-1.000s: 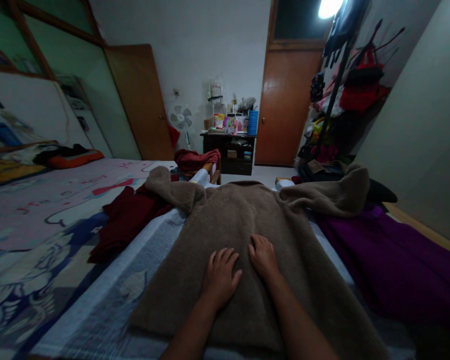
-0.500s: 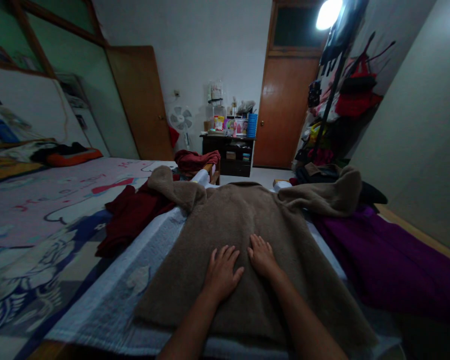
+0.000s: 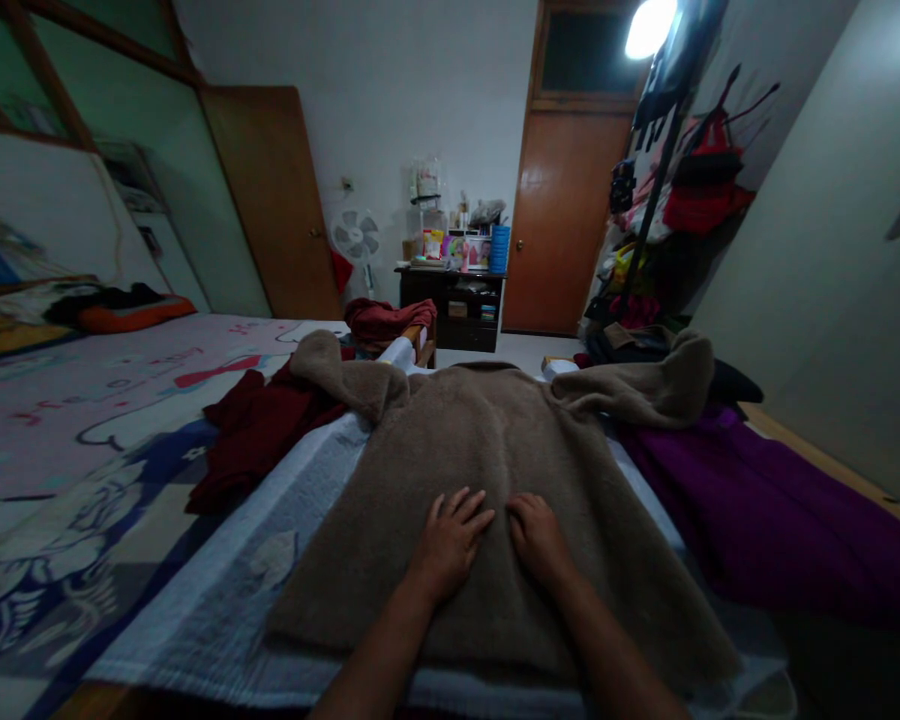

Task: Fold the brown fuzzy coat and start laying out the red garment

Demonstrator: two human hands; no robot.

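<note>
Looking forward and down through the head view, I have the brown coat (image 3: 495,430) spread out in front of me on the pale blue cloth (image 3: 240,590). My left hand (image 3: 450,540) lies palm down on it with the fingers apart; my right hand (image 3: 541,540) lies just to the right, its fingers closer together and slightly bent, pinching nothing that I can see. A narrow strip of coat runs between my two hands. To the left of my left hand, bare fabric reaches to the coat's left edge, and beyond that comes a band of the cloth, then the dark red garment (image 3: 266,435). On the right, the coat's slanting edge comes near the purple fabric (image 3: 780,500), with a thinner band of cloth between them. Past my fingertips, the coat is open up to its collar (image 3: 487,367). The collar points away from me and the wide hem lies toward me, so the long axis runs straight out from my body. The sleeves stretch out sideways near the top, the left one (image 3: 352,380) bent upward at its end, the right one (image 3: 641,390) too.
</note>
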